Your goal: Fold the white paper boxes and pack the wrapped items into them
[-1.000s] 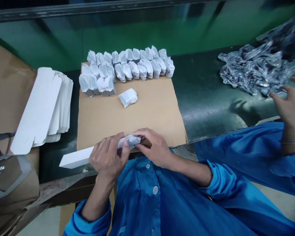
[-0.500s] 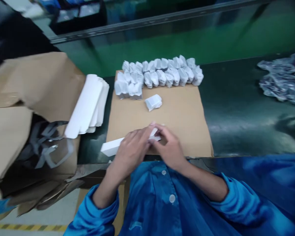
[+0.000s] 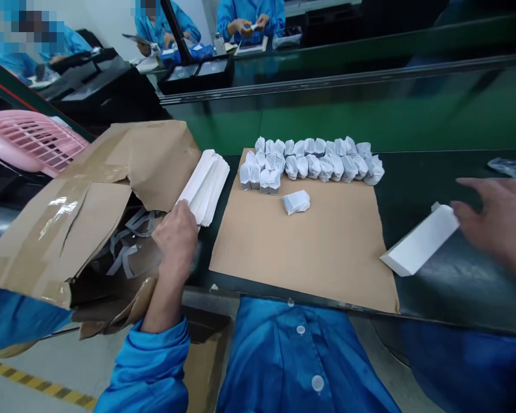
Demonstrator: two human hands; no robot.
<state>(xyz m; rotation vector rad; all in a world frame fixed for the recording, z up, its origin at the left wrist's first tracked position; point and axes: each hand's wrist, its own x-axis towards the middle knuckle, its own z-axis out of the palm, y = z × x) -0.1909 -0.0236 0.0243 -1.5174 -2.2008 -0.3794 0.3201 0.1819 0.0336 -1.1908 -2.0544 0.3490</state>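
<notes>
My left hand [image 3: 178, 235] is out to the left, fingers curled on the near end of a stack of flat white cartons [image 3: 208, 180] that leans on an open cardboard box [image 3: 94, 201]. Far to the right, my right hand [image 3: 496, 223], blurred, grips the end of a long white box [image 3: 417, 248] lying on the dark green belt [image 3: 447, 287]. Between the hands lies a brown cardboard sheet [image 3: 318, 252]. At its far edge stand rows of several small white wrapped packets [image 3: 313, 163], with one loose packet [image 3: 296, 202] in front of them.
The open cardboard box holds grey-white strips. A pink plastic basket [image 3: 30, 140] sits at far left. Clear plastic bags [image 3: 513, 167] lie at the right edge of the belt. Other people in blue coats work at a bench beyond the belt.
Both hands left the white box at the near edge of the sheet. My left hand went left to the carton stack; my right hand carried the box right onto the belt. The view swung left.
</notes>
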